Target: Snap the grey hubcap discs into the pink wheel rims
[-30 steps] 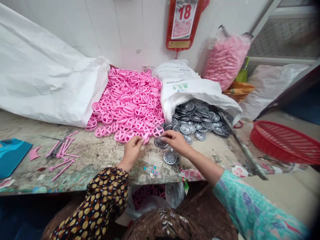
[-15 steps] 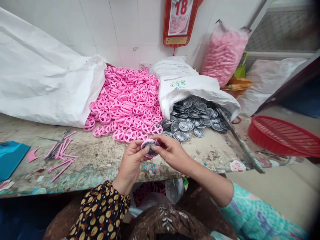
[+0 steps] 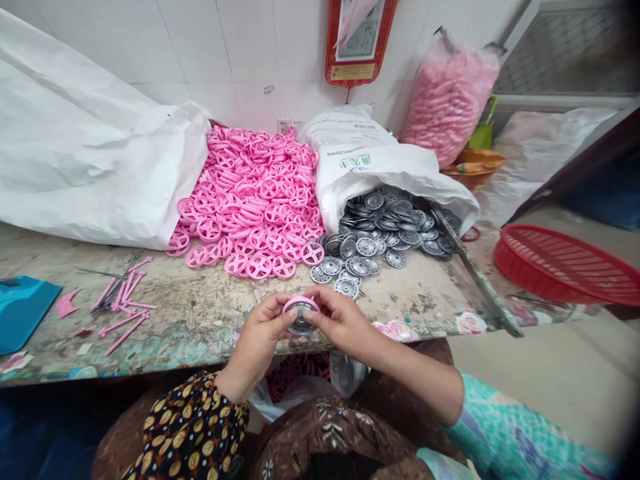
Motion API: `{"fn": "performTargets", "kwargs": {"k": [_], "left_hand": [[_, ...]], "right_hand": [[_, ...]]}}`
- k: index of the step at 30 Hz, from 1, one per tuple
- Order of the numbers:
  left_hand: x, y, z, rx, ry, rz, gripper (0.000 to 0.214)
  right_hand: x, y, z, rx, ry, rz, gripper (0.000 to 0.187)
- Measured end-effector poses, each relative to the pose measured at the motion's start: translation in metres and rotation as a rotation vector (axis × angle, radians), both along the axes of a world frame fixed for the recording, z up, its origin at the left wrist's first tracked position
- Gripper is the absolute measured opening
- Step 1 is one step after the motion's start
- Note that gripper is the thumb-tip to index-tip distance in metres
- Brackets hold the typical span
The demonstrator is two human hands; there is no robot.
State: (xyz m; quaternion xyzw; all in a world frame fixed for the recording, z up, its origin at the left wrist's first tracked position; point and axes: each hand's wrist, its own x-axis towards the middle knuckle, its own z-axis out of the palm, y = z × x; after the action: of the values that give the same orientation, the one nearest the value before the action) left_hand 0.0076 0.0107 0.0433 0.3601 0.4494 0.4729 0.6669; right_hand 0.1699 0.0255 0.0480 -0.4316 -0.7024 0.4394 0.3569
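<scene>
Between my two hands is a small toy wheel [image 3: 301, 323], a grey disc set against a pink ring. My left hand [image 3: 264, 331] pinches its left side, thumb on the grey face. From the right, my right hand [image 3: 341, 323] grips the other side, its thumb also on the face. Whether the disc sits fully inside the ring I cannot tell. Beyond my hands, a heap of pink spoked wheels [image 3: 250, 200] spills from a white sack [image 3: 100, 160]. Grey discs [image 3: 367, 247] spread out of a second white sack [image 3: 360, 150] at the right.
Pink rods [image 3: 127, 327] and a blue dustpan-like piece [image 3: 27, 313] lie left on the worn table [image 3: 200, 313]. A long stick [image 3: 475, 277] leans out of the right sack. A red basket [image 3: 560, 267] stands far right. Under the table edge is a bag with pink wheels [image 3: 295, 373].
Both hands have come slightly lower and nearer to me with the wheel. More of the pink rim shows above the grey disc. The calendar page on the wall has lifted.
</scene>
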Motion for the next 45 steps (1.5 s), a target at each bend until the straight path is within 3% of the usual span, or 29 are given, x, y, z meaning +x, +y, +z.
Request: {"fn": "performTargets", "kwargs": {"k": [4,8,11,14,18,21,23,25,27,29,31,33,37,40,42,45], "left_hand": [[-0.013,-0.016,-0.023,-0.032,0.286,-0.161,0.023],[-0.034,-0.013,-0.032,0.35,0.963,-0.128,0.024],[-0.038,0.014,-0.028,0.58,1.378,-0.084,0.028],[-0.027,0.053,-0.028,0.703,1.691,-0.082,0.03],[-0.011,0.092,-0.035,0.768,1.837,-0.13,0.027],[-0.013,0.102,-0.04,0.797,1.695,-0.141,0.021],[-0.018,0.1,-0.04,0.757,1.436,-0.061,0.014],[-0.021,0.091,-0.038,0.602,1.012,0.058,0.008],[-0.019,0.076,-0.032,0.35,0.487,0.113,0.011],[-0.012,0.059,-0.024,0.112,0.026,0.088,0.02],[-0.004,0.041,-0.016,0.001,-0.226,0.074,0.026],[0.002,0.028,-0.011,-0.003,-0.305,0.112,0.029],[0.004,0.014,-0.006,0.062,-0.226,0.191,0.031],[0.001,0.01,-0.002,0.079,-0.173,0.173,0.028],[-0.001,0.008,0.002,0.094,-0.166,0.163,0.027],[-0.001,0.005,0.009,0.118,-0.148,0.146,0.027]], "right_hand": [[-0.002,-0.027,-0.024,-0.034,-0.219,0.045,0.017],[0.01,-0.021,-0.025,0.156,-0.576,0.124,0.026],[0.019,0.018,-0.016,0.343,-0.827,0.006,0.031],[0.017,0.059,-0.016,0.471,-1.081,0.01,0.023],[0.011,0.086,-0.028,0.514,-1.23,0.04,0.023],[0.017,0.088,-0.033,0.535,-1.183,-0.003,0.025],[0.023,0.086,-0.031,0.555,-1.023,-0.114,0.025],[0.026,0.083,-0.025,0.524,-0.755,-0.237,0.023],[0.022,0.076,-0.017,0.422,-0.43,-0.285,0.021],[0.011,0.066,-0.01,0.313,-0.149,-0.269,0.02],[-0.001,0.053,-0.004,0.28,-0.013,-0.249,0.016],[-0.01,0.039,0.001,0.32,-0.011,-0.246,0.015],[-0.012,0.015,0.005,0.398,-0.104,-0.202,0.013],[-0.008,0.008,0.008,0.401,-0.106,-0.244,0.027],[-0.005,0.006,0.012,0.342,-0.081,-0.262,0.045],[-0.004,0.006,0.02,0.155,0.002,-0.106,0.036]]}}
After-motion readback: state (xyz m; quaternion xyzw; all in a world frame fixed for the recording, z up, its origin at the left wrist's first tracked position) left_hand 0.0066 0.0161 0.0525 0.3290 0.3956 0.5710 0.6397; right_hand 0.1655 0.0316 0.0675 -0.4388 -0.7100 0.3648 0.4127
